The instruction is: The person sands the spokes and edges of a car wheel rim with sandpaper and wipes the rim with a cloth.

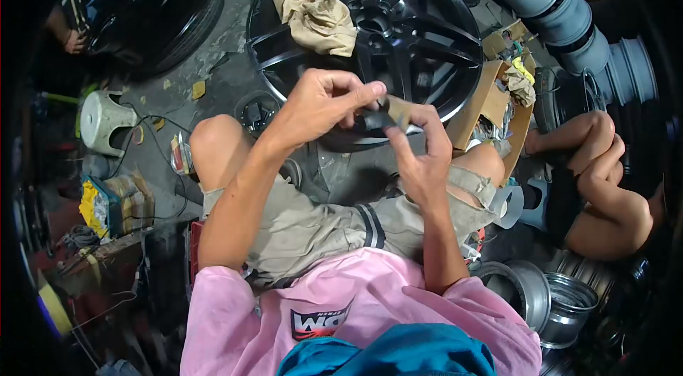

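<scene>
Both hands meet in front of me, over the near edge of a black car wheel rim [455,27]. Between them is a small folded piece of sandpaper [398,111], tan on one face and dark grey on the other, blurred by motion. My left hand [324,106] is closed, thumb against fingers, at the dark end of the piece. My right hand [425,152] pinches the tan end between thumb and fingers. A crumpled beige cloth [316,20] lies on the rim's spokes, beyond my left hand.
A cardboard box [471,102] with assorted items stands right of the rim. A white stool [105,122] is at left, with cables on the floor. Stacked silver rims [555,13] stand at upper right. Another person's bent legs [597,170] are at right; another person's hand [73,41] shows at upper left.
</scene>
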The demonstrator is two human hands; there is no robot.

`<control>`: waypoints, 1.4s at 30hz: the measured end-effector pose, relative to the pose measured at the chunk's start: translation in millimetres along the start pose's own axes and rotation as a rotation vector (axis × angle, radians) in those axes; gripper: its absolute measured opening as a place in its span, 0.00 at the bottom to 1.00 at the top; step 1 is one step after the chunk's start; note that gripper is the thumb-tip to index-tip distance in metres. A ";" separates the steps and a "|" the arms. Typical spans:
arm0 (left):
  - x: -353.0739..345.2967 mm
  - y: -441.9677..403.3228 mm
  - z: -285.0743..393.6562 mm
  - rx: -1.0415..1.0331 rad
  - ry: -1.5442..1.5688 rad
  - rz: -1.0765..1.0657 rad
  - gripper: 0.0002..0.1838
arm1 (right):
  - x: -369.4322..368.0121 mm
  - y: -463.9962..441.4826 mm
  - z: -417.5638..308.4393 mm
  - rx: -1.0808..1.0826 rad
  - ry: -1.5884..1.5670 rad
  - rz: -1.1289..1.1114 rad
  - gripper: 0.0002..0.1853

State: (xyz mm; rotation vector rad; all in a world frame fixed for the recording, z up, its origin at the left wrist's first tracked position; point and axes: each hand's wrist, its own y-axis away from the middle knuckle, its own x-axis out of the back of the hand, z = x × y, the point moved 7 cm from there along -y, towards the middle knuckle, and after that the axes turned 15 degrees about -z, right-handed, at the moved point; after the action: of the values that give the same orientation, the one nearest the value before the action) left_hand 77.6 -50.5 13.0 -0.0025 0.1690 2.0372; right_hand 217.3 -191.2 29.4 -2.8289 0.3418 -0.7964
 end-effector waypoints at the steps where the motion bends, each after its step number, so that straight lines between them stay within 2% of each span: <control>1: 3.8 2.4 0.9 -0.031 0.002 0.052 0.17 | -2.1 4.0 1.6 -0.003 -0.003 0.002 0.11; 3: 18.3 2.6 -1.0 -0.048 -0.041 0.121 0.16 | -11.1 9.7 28.3 -0.148 -0.614 0.018 0.10; 5: 23.6 7.6 -2.4 -0.018 -0.052 0.162 0.17 | -13.3 11.2 32.0 -0.117 -0.690 0.018 0.11; 7: 28.4 13.1 21.8 -0.106 -0.354 0.302 0.21 | -13.3 16.7 48.0 -0.230 -0.751 0.050 0.11; 9: 8.3 30.1 57.4 -0.207 -0.689 0.368 0.23 | -13.3 19.4 56.1 -0.234 -0.751 0.081 0.11; 11: -24.7 49.0 96.4 -0.254 -0.818 0.211 0.24 | -9.1 26.4 63.7 -0.255 -0.748 0.107 0.11; 14: -85.7 80.4 154.6 -0.406 -1.058 -0.145 0.23 | -12.1 30.8 70.9 -0.234 -0.680 0.014 0.12; 18: -141.1 117.5 182.9 -0.577 -1.158 -0.510 0.21 | -12.9 27.0 50.4 -0.185 -0.796 0.043 0.09; 19: -148.8 120.6 183.5 -0.590 -1.157 -0.556 0.20 | -15.1 30.7 56.9 -0.194 -0.799 0.044 0.09; 22: -162.7 113.9 180.2 -0.590 -1.168 -0.609 0.19 | -12.2 37.8 64.0 -0.047 -0.846 0.005 0.09; 25: -171.2 100.5 172.3 -0.563 -1.217 -0.642 0.18 | -15.3 47.2 68.3 -0.102 -0.865 0.013 0.08; 28: -181.5 98.4 170.4 -0.573 -1.248 -0.705 0.16 | -10.5 50.7 66.8 -0.123 -0.690 -0.008 0.08; 35: -198.5 93.8 169.4 -0.504 -1.255 -0.962 0.14 | -27.3 53.0 67.5 -0.225 -0.569 -0.071 0.08; 36: -194.6 92.0 163.0 -0.482 -1.205 -0.941 0.14 | -26.6 55.5 67.2 -0.219 -0.452 -0.065 0.10; 38: -150.9 99.0 142.0 -0.743 -0.955 -0.449 0.10 | -21.5 58.5 67.3 -0.143 -0.237 -0.038 0.14; 39: -130.6 74.0 124.0 -0.526 -1.044 -0.554 0.10 | -19.0 59.4 67.7 -0.148 -0.255 -0.043 0.14; 41: -62.1 31.3 114.7 -0.558 -1.008 -0.381 0.12 | -13.2 58.4 59.1 -0.178 -0.111 -0.107 0.12; 42: -15.9 19.0 112.7 -0.461 -0.885 -0.201 0.08 | -10.5 58.2 50.6 -0.145 -0.007 -0.088 0.10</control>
State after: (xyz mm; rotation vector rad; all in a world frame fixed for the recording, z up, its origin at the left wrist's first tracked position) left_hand 76.1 -59.4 128.1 0.5578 -0.8155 1.6653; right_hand 225.5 -238.3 -32.0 -3.0001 0.2865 -0.8092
